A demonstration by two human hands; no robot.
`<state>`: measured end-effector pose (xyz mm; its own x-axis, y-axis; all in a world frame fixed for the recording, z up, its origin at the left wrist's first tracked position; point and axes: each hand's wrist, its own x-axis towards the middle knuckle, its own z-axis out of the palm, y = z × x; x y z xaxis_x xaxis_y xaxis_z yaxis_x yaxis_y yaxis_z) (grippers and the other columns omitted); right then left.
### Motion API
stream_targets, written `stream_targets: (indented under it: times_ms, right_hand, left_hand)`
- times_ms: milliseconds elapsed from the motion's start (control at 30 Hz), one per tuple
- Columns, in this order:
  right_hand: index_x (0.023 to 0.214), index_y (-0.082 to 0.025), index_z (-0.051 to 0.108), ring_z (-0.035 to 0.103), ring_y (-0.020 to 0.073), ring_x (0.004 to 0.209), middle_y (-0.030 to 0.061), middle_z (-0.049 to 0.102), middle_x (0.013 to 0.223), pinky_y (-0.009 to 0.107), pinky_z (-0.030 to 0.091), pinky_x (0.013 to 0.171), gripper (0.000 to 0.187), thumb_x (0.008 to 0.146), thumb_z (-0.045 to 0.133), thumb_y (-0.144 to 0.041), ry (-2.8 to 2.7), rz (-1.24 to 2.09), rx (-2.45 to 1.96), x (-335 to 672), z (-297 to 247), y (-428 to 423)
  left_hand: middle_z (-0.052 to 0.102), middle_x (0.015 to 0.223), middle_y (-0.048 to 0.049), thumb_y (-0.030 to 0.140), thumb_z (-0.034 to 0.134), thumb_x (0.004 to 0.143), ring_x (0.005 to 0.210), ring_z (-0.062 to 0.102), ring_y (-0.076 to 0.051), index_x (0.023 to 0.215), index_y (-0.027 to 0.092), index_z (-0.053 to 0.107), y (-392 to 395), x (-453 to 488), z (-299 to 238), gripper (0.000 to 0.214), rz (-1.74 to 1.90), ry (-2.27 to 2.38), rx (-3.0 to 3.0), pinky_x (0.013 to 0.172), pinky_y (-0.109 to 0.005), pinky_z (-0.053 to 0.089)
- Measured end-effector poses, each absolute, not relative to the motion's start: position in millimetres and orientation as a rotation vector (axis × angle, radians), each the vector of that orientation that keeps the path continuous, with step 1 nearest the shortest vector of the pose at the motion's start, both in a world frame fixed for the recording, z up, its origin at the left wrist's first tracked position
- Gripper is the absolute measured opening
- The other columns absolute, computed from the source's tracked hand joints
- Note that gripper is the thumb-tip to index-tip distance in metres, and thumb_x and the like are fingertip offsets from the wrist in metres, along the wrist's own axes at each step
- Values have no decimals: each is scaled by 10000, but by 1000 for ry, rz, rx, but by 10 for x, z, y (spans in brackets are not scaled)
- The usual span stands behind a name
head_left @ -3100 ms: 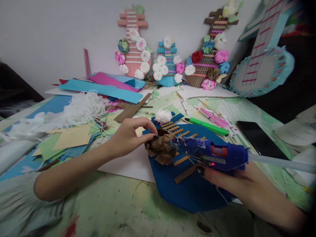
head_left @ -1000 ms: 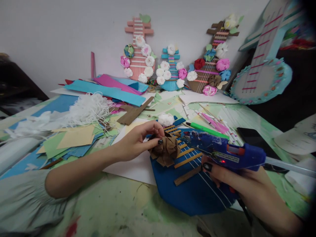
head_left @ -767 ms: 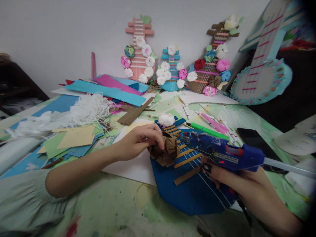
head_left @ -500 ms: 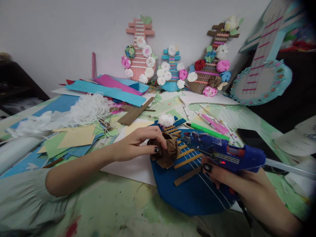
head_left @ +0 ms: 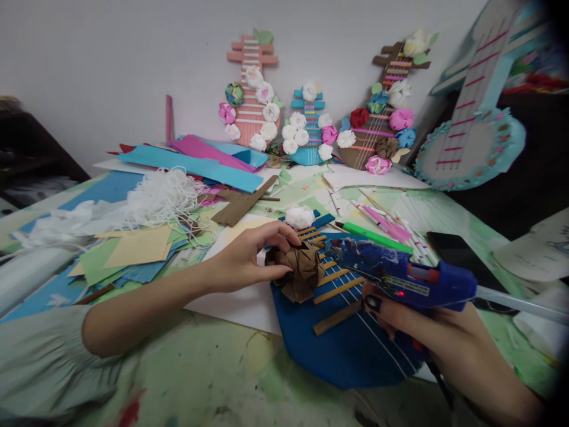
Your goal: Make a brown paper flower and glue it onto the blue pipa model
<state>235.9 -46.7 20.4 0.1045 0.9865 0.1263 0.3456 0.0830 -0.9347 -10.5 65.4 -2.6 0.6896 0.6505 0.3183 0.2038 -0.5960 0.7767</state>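
Note:
My left hand [head_left: 255, 255] has thumb and fingers around the side of a brown paper flower [head_left: 304, 270]. That flower sits on a blue toy lute [head_left: 329, 356], which lies flat with wooden strips across its neck and white strings. A white paper flower [head_left: 299, 217] is at the lute's upper end. My right hand [head_left: 413, 326] grips a blue hot glue gun [head_left: 391, 270] with a small red light lit. Its nozzle points left, over the strips just right of the brown flower. A clear glue stick [head_left: 520, 301] juts from the gun's back.
Finished paper lutes [head_left: 251, 101] lean on the wall. At left lie white string [head_left: 164, 198] and coloured paper pieces [head_left: 124, 255]. A green pen [head_left: 376, 235], thin sticks [head_left: 418, 243] and a black phone [head_left: 457, 252] lie beyond and beside the glue gun.
My left fingers have shifted from over the top of the brown paper flower to its left side, showing more of it. The glue gun has barely moved.

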Motion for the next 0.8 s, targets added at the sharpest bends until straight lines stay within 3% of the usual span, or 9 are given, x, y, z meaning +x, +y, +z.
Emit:
stream_targets:
  times_ms: [167,233,467,667,800]
  right_hand:
    - [917,-269,730,684,238,873,11,738,897,296,587,741,258,682,744,-375,-1382,939,-1366,2363,180,-455]
    - [923,-277,730,687,233,876,9,739,924,293,586,748,254,689,742,-375,-1386,954,-1372,2364,172,-455]
    - [929,-256,719,689,247,873,17,722,778,295,591,700,259,699,736,-373,-1360,968,-1365,2350,169,-452]
    - [807,-243,708,672,209,689,-13,643,583,292,586,635,177,694,742,-374,-1367,929,-1369,2368,184,-467]
    - [667,-238,677,646,193,595,-20,607,516,311,589,636,153,696,735,-377,-1397,893,-1343,2355,202,-462]
  left_hand:
    - [564,979,-34,142,650,759,856,576,-120,1026,185,493,657,-101,-41,313,811,700,2105,746,-251,464]
    - [560,987,-32,121,634,760,861,568,-117,1004,185,504,654,-95,-34,284,843,679,2110,767,-254,458]
    - [572,1007,-49,89,590,742,906,542,-144,1075,183,537,630,-78,6,350,782,706,2213,770,-267,452]
    - [587,978,-46,170,636,729,857,558,-149,1099,174,533,590,-34,42,384,788,784,2309,751,-278,459]
    - [609,1037,-50,111,594,702,933,572,-166,1110,182,546,566,5,117,417,776,743,2418,821,-294,461]
